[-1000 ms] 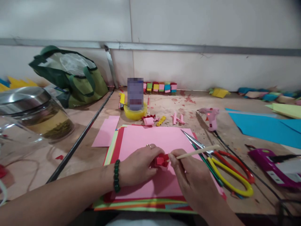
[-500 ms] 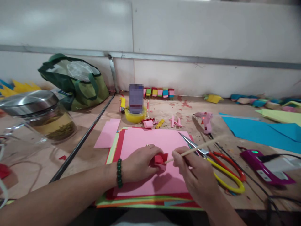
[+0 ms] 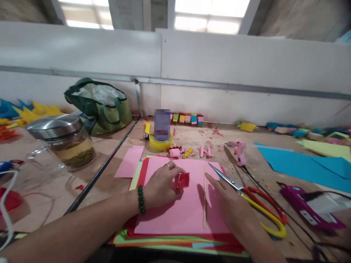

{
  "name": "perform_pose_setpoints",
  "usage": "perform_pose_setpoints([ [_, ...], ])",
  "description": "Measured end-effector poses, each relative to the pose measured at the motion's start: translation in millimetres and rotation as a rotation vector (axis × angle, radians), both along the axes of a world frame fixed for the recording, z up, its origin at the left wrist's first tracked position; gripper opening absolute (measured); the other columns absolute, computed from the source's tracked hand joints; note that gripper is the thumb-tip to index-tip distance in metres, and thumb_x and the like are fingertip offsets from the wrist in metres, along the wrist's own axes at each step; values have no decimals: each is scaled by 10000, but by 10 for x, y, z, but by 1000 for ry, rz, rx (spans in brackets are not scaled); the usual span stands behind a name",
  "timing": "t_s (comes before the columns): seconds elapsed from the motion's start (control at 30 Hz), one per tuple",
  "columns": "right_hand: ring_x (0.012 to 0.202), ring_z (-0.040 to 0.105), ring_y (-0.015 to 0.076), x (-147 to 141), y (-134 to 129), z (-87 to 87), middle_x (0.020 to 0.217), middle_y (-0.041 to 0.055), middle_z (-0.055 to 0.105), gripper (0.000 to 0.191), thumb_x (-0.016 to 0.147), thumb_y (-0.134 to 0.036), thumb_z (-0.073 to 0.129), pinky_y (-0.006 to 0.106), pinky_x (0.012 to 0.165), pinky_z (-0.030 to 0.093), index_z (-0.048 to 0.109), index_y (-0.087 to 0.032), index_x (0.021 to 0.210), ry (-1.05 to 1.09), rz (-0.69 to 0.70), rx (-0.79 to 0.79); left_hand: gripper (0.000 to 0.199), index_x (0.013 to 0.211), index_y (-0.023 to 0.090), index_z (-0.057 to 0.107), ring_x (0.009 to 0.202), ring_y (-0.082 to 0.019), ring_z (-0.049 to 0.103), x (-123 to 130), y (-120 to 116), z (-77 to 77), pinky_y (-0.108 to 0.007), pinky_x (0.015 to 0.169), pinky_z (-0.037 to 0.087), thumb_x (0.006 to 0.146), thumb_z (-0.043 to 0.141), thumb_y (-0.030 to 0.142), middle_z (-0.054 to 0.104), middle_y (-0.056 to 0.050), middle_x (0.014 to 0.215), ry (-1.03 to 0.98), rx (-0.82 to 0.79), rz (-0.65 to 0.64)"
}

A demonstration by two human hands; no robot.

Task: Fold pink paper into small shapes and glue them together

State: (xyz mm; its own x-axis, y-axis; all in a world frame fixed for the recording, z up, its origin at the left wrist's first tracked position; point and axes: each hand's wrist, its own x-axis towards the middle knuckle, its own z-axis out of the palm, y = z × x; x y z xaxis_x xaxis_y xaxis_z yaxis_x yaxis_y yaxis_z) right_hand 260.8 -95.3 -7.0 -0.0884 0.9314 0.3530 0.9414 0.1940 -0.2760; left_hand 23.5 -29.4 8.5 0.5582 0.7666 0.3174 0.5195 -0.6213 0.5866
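Observation:
My left hand, with a green bead bracelet at the wrist, pinches a small folded red paper piece over the pink paper sheet. A thin wooden stick lies lengthwise on that sheet. Just right of it my right hand is open, its index fingertip close to the stick's upper part; whether they touch I cannot tell. Scissors with red and yellow handles lie beside the right hand, blades pointing to the pink sheet. Under the sheet is a stack of coloured paper.
Behind the stack are a yellow tape roll with a blurred upright object, small paper pieces and a pink glue gun. A glass tea mug and green bag stand left. Blue paper and a purple device lie right.
My right hand has let go of the stick, which now lies on the pink sheet. The red paper piece stays in my left hand. The view has tilted up, showing windows.

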Motion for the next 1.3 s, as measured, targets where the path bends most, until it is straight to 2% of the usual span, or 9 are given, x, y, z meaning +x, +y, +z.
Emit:
perform_pose_setpoints([
  [0.1, 790, 671, 195, -121, -80, 219, 1042, 83, 689, 426, 896, -233, 427, 303, 664, 566, 527, -240, 1310, 238, -36, 1, 386, 1060, 188, 621, 896, -210, 548, -5, 2, 19, -337, 782, 473, 686, 610, 93, 555, -76, 996, -9, 202, 39],
  [0.2, 806, 670, 174, -325, -126, 397, 1105, 101, 659, 467, 919, -422, 474, 303, 694, 573, 466, -224, 1342, 599, 38, -157, 377, 1126, 186, 594, 930, -215, 534, -18, -22, 51, -349, 813, 468, 759, 562, 105, 544, -85, 1002, -19, 404, 21],
  [0.33, 946, 657, 185, -520, -43, 384, 1135, 103, 648, 471, 914, -463, 498, 340, 832, 546, 489, -204, 1308, 867, 154, -281, 348, 1153, 170, 577, 873, -204, 532, -41, -54, 51, -324, 754, 481, 806, 567, 205, 532, -91, 982, -31, 443, -112],
  [0.53, 805, 658, 180, -538, 78, 322, 870, 49, 685, 374, 866, -475, 575, 319, 728, 558, 638, -169, 1072, 1085, 221, -285, 488, 1253, 207, 510, 994, -232, 520, -47, -60, -10, -360, 834, 476, 788, 643, 268, 513, -103, 1081, -170, 299, -186],
  [0.67, 624, 621, 132, -517, 83, 320, 677, -10, 627, 420, 804, -513, 644, 279, 648, 534, 654, -168, 1044, 1292, 135, -352, 885, 1381, 226, 354, 1013, -228, 522, -15, -33, 4, -366, 849, 485, 643, 815, 388, 465, -134, 1270, -301, -28, -178],
  [0.77, 586, 605, 104, -537, 85, 292, 698, -16, 638, 406, 775, -513, 680, 232, 599, 505, 642, -190, 1019, 1455, 181, -516, 770, 1305, 223, 448, 1046, -225, 538, 18, -27, 43, -352, 867, 477, 640, 821, 337, 514, -115, 1250, -360, -253, -228],
  [0.9, 586, 596, 101, -551, 85, 252, 717, -16, 630, 401, 767, -549, 670, 214, 568, 492, 636, -187, 937, 1402, 202, -564, 451, 1068, 170, 592, 1030, -217, 568, 60, -63, 101, -334, 893, 463, 673, 790, 258, 599, -89, 1102, -494, -365, -308],
  [1.1, 750, 645, 151, -506, 15, 272, 969, 69, 670, 354, 893, -494, 520, 287, 703, 548, 609, -193, 1057, 1071, 136, -26, 292, 977, 134, 575, 868, -175, 574, 65, -50, 154, -296, 795, 465, 712, 695, 156, 615, -49, 922, -572, -506, -220],
  [1.3, 786, 667, 173, -567, 0, 269, 907, 63, 696, 167, 844, -284, 618, 288, 713, 568, 657, -194, 979, 801, 203, 54, 320, 943, 145, 554, 859, -163, 555, 71, -24, 182, -274, 771, 444, 667, 714, 161, 593, -29, 905, -634, -627, -215],
])
